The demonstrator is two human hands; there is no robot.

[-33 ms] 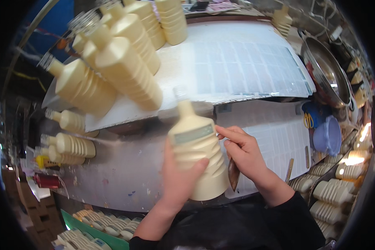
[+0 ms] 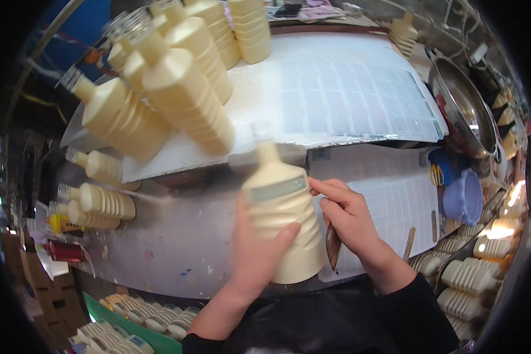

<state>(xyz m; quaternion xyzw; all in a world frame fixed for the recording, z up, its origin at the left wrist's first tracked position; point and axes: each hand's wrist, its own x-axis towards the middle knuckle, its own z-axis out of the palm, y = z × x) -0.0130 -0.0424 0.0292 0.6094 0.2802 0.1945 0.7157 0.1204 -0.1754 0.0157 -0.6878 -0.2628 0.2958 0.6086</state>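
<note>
A cream plastic bottle (image 2: pixel 286 236) with ribbed sides and a clear threaded neck stands tilted in front of me. My left hand (image 2: pixel 259 245) is closed around its left side, thumb across the front. A grey-green rectangular label (image 2: pixel 279 188) lies across the upper front of the bottle. At the label's right end are the fingertips of my right hand (image 2: pixel 351 215), thumb and forefinger close together. Held in the curled fingers of that hand is a brown tapered tool (image 2: pixel 333 246), its pointed end downward; its other end is hidden.
Several similar bottles (image 2: pixel 186 97) stand on the raised white board at the back left. Sheets of labels (image 2: pixel 351 100) lie on that board, with another sheet (image 2: pixel 383 194) below. A metal pan (image 2: pixel 463 106) and purple basin (image 2: pixel 463 197) are at the right. Crated bottles (image 2: pixel 159 315) sit at the lower left.
The whole view has shifted slightly, so the bottle and the background sit a little farther right. Both hands keep the same hold.
</note>
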